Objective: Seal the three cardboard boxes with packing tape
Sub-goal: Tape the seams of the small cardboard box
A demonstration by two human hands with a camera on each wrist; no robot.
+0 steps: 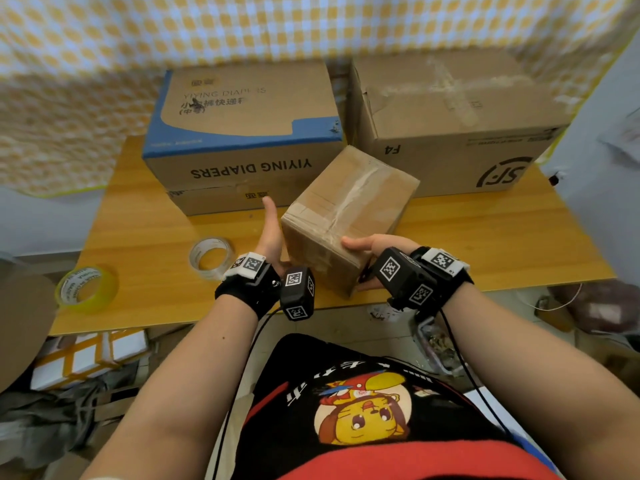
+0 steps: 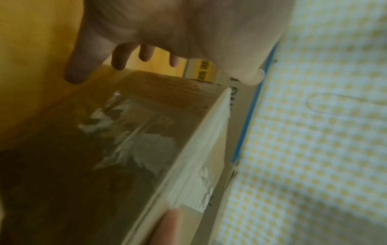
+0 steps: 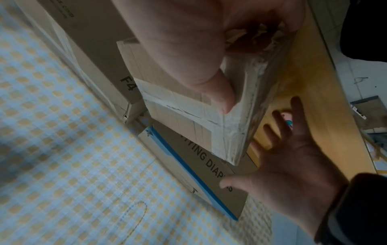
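Note:
A small brown box with clear tape across its top seam sits tilted near the front of the wooden table. My right hand grips its near corner, thumb on top and fingers curled on the side. My left hand is open beside the box's left face, fingers spread; I cannot tell whether it touches. The left wrist view shows the taped side under my spread fingers. Behind stand a blue-trimmed diaper box and a large SF box.
A clear tape roll lies left of my left wrist, and a yellow tape roll sits near the table's front left corner. A checked cloth hangs behind the boxes. White-and-yellow cartons and clutter lie on the floor below.

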